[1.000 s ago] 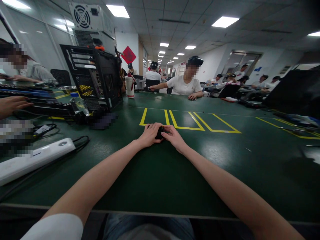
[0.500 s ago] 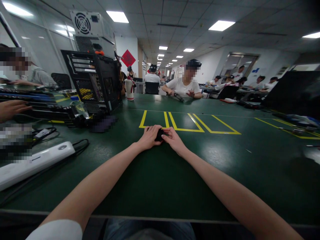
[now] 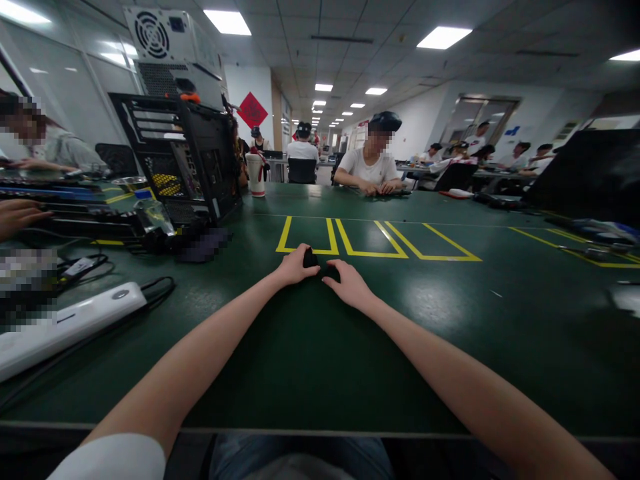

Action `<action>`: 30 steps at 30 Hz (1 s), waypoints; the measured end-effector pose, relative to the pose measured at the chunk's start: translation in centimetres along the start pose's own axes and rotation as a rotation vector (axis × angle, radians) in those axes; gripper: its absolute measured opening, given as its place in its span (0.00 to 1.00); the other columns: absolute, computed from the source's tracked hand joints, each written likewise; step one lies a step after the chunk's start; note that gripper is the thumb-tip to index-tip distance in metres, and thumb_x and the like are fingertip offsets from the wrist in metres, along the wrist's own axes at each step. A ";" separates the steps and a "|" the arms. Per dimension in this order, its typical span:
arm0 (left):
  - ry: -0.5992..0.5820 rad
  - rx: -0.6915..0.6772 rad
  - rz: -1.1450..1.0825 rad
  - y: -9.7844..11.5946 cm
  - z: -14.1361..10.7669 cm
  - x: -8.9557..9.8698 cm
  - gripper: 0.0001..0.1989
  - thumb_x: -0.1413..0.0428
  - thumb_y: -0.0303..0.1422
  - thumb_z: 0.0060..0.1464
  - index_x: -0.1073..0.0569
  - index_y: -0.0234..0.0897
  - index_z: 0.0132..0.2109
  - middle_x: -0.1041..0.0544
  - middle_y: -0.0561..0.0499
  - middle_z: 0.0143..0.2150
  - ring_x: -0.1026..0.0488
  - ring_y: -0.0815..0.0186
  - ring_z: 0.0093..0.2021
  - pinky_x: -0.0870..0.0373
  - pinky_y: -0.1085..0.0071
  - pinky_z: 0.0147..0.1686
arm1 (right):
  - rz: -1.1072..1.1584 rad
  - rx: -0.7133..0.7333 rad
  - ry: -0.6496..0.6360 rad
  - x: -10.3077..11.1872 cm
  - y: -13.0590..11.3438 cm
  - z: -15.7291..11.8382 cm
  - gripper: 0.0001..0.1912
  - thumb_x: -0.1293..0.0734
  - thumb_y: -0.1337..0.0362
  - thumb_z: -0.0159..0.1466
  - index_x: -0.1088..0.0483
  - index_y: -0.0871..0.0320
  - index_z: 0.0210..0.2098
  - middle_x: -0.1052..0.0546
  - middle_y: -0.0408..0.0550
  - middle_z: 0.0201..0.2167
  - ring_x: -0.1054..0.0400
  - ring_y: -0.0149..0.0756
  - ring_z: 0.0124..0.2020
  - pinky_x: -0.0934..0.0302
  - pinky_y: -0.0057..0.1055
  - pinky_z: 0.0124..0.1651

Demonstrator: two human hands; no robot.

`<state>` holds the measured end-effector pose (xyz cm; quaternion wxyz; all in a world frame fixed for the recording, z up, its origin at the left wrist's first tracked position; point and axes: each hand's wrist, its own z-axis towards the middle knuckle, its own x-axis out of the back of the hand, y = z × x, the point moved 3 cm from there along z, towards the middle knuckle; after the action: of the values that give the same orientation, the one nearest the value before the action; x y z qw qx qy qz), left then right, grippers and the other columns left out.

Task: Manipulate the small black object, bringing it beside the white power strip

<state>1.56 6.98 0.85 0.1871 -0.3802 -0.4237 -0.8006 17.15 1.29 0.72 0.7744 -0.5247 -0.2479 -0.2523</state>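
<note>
Both hands have pulled apart: half a second ago they met around one small black thing, and now you can see a bit of green tabletop [image 3: 320, 360] between them. Across the way, the other person [image 3: 374, 167] has also brought both hands close together, low down.

On this side, the left hand [image 3: 294, 269] is curled around the black thing [image 3: 311, 258], with its fingers behind and its thumb in front. That wrap looks like a good way to keep something so small from slipping. What the black thing is, I can't tell, because the hand hides much of it. It is just in front of the yellow tape lines [image 3: 370, 255].

The right hand [image 3: 350, 283] is just beside it, with thumb and finger bent toward each other. It is dark between their tips, so I can't tell if they pinch a little piece or nothing. Both hands are low, maybe so the tabletop can help keep them steady.

Bigger stuff is off to the left: a black computer case [image 3: 203, 153], a white cup [image 3: 255, 177] and a long white power strip [image 3: 93, 309]. Being over there probably leaves the arms more room.
</note>
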 end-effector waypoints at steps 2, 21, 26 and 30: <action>-0.039 0.040 -0.088 -0.9 0.5 -0.3 0.24 0.44 0.41 0.42 0.40 0.37 0.46 0.31 0.46 0.43 0.32 0.60 0.42 0.35 0.61 0.40 | -0.039 -0.011 0.034 0.4 0.7 0.4 0.20 0.35 0.62 0.53 0.36 0.57 0.45 0.32 0.54 0.46 0.43 0.48 0.51 0.51 0.48 0.53; -0.127 -0.029 -0.154 3.8 -3.3 0.2 0.37 0.42 0.37 0.41 0.53 0.40 0.55 0.35 0.44 0.46 0.32 0.58 0.43 0.36 0.59 0.43 | 0.009 0.056 -0.222 2.2 -2.7 -3.6 0.23 0.31 0.60 0.48 0.35 0.53 0.44 0.30 0.50 0.40 0.36 0.45 0.43 0.44 0.46 0.46; -0.357 -0.100 -0.146 10.0 -14.5 4.1 0.37 0.41 0.38 0.39 0.48 0.50 0.55 0.35 0.49 0.49 0.34 0.57 0.47 0.37 0.59 0.45 | 0.337 0.053 -0.414 2.6 -7.8 -12.2 0.29 0.28 0.62 0.44 0.38 0.48 0.46 0.29 0.47 0.41 0.34 0.44 0.43 0.42 0.44 0.47; -0.404 -0.078 -0.134 12.8 -20.7 4.6 0.41 0.39 0.37 0.37 0.51 0.58 0.57 0.35 0.53 0.51 0.37 0.58 0.49 0.37 0.60 0.46 | 0.639 -0.121 -0.410 0.9 -9.9 -17.2 0.29 0.28 0.70 0.44 0.39 0.47 0.43 0.29 0.45 0.40 0.33 0.41 0.43 0.39 0.43 0.46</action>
<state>-2.78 -17.24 3.96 0.0297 -0.5109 -0.4456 -0.7345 13.44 -18.15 2.48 0.7158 -0.6599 -0.2063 0.0977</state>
